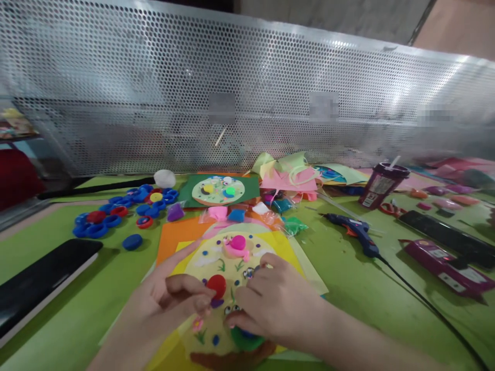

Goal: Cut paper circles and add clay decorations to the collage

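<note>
A pale yellow oval cutout [195,281] lies in front of me, decorated with a pink clay snail [238,245], grass blades, a small flower and blue dots. My left hand [170,296] is closed in a pinch at the left edge of a red disc [216,286], above a bit of purple clay [217,303]. What sits between its fingertips, if anything, is too small to tell. My right hand [276,296] rests on the cutout with curled fingers beside googly eyes [232,309]. Its palm partly covers a green and blue round piece [247,339], and its fingertips' contents are hidden.
A glue gun [353,229] with a trailing cord lies right, near a purple cup [382,185] and pencil case [448,268]. Clay packets [236,215] sit beyond the cutout. Blue bottle caps [132,241] and a phone [42,283] lie left. A perforated metal panel [247,77] stands behind.
</note>
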`<state>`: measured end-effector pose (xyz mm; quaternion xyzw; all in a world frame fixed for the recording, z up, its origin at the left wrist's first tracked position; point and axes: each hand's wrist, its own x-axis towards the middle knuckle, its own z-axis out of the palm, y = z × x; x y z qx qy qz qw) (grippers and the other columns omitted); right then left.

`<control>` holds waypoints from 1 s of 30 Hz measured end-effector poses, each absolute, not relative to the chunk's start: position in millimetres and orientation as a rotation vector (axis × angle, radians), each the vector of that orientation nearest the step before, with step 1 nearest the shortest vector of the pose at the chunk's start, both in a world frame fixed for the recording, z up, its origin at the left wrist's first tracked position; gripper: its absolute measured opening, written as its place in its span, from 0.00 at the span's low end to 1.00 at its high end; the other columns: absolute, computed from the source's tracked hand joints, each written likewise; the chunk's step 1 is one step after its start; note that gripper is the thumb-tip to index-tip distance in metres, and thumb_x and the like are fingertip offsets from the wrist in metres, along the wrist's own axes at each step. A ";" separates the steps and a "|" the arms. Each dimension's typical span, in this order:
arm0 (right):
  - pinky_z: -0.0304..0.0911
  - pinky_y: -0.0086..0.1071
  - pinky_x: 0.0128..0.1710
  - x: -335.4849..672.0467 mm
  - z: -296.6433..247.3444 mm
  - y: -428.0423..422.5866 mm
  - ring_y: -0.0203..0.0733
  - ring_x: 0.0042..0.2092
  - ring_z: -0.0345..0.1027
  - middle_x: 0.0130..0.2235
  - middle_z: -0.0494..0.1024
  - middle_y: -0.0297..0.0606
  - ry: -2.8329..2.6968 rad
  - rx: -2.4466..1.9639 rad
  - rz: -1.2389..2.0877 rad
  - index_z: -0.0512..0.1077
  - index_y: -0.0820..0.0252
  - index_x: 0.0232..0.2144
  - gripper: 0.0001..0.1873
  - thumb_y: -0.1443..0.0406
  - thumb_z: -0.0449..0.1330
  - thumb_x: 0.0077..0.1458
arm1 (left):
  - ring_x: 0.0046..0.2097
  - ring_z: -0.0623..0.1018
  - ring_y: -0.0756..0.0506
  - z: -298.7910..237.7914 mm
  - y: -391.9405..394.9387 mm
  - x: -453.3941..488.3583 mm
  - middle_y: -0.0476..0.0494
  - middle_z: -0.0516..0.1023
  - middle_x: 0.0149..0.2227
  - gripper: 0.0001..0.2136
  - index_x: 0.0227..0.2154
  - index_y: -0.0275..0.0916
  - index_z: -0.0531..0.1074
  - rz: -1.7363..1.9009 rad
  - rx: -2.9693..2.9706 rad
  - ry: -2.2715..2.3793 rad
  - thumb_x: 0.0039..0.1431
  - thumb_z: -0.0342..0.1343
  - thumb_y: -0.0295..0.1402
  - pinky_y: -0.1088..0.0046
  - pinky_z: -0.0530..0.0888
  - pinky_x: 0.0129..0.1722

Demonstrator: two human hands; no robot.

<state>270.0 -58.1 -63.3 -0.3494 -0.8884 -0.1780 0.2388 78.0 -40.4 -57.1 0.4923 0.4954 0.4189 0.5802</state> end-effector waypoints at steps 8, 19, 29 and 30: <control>0.50 0.32 0.28 280.2 -55.8 -51.8 0.33 0.18 0.57 0.14 0.69 0.30 -2.346 -1.002 -0.448 0.68 0.61 0.17 0.27 0.52 0.47 0.61 | 0.19 0.70 0.51 -66.0 -29.6 69.3 0.58 0.71 0.17 0.40 0.60 0.39 0.45 0.906 1.220 1.069 0.48 0.61 0.39 0.76 0.69 0.20; 0.46 0.32 0.24 263.3 -66.3 -60.0 0.32 0.16 0.58 0.12 0.68 0.28 -2.319 -1.077 -0.372 0.66 0.60 0.15 0.18 0.55 0.62 0.46 | 0.38 0.77 0.48 -75.8 -46.6 82.1 0.56 0.78 0.25 0.29 0.57 0.52 0.54 0.975 1.842 1.004 0.53 0.57 0.35 0.77 0.74 0.37; 0.47 0.33 0.24 266.4 -67.2 -56.0 0.32 0.15 0.56 0.11 0.67 0.30 -2.220 -0.977 -0.528 0.67 0.60 0.12 0.23 0.58 0.52 0.55 | 0.37 0.81 0.50 -69.5 -53.9 68.4 0.51 0.82 0.40 0.28 0.61 0.57 0.39 0.934 2.390 0.935 0.61 0.45 0.42 0.81 0.76 0.35; 0.47 0.33 0.24 266.1 -67.5 -56.5 0.32 0.15 0.56 0.11 0.67 0.30 -2.217 -0.971 -0.534 0.66 0.60 0.12 0.24 0.58 0.50 0.56 | 0.37 0.81 0.50 -69.5 -54.5 69.4 0.51 0.81 0.40 0.28 0.61 0.57 0.39 0.932 2.402 0.922 0.61 0.45 0.43 0.81 0.76 0.35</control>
